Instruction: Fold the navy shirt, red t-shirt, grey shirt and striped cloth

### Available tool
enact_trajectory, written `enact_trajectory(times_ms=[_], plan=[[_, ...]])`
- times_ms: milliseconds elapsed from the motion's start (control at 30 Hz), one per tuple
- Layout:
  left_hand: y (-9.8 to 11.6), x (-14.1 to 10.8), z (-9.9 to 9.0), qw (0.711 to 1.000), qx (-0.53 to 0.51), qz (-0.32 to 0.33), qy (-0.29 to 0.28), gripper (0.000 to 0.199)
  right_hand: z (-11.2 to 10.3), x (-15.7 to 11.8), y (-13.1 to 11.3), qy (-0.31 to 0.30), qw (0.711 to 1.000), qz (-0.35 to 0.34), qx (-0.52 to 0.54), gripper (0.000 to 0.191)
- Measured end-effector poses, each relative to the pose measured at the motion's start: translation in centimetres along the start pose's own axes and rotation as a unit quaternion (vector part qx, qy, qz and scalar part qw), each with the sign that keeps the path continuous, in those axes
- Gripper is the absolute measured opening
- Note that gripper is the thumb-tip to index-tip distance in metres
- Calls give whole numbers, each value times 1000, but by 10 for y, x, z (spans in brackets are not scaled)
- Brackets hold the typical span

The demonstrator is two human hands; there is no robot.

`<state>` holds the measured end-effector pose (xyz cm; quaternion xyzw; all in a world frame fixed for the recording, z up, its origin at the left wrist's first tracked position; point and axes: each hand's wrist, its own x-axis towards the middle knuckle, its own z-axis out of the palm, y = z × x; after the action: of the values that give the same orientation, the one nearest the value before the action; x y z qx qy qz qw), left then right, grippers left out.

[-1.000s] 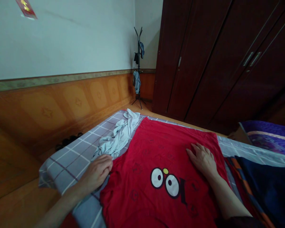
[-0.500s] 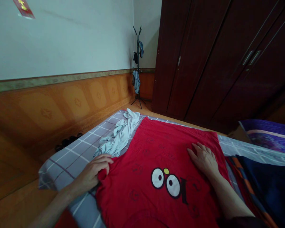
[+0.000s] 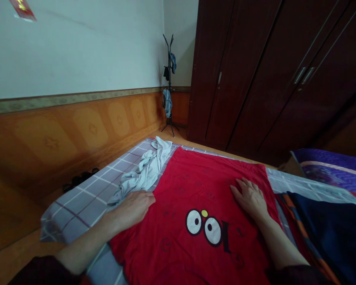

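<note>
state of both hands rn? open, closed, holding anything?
Left hand: at the red shirt's edge; whether it is pinching cloth can't be told.
Right hand: open, palm down on the shirt, not gripping.

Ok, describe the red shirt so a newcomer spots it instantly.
Start at the checked sheet. The red shirt lies spread on it, under the right hand. Unlike the crumpled pale cloth and dark blue cloth either side, it bears two big cartoon eyes.
</note>
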<state>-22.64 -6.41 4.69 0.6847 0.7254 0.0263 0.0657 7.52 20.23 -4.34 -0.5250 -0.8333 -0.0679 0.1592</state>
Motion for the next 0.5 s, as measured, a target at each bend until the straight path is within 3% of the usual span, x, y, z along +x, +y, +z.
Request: enact_trajectory(times_ms=[67,233,333,500], plan=[[-3,4,3,996,64,-41,-38,30,-1,-1,-1,5,1000,1,0,49],[-3,11,5,995,89,33,-14,30,-4,-2,-5,10,1000,6,5,47],[7,23,1,991,126,19,-34,31,-6,-3,-6,3,1000,5,12,46],[38,65,0,991,63,109,51,33,-19,-4,-14,-13,1000,19,14,47]])
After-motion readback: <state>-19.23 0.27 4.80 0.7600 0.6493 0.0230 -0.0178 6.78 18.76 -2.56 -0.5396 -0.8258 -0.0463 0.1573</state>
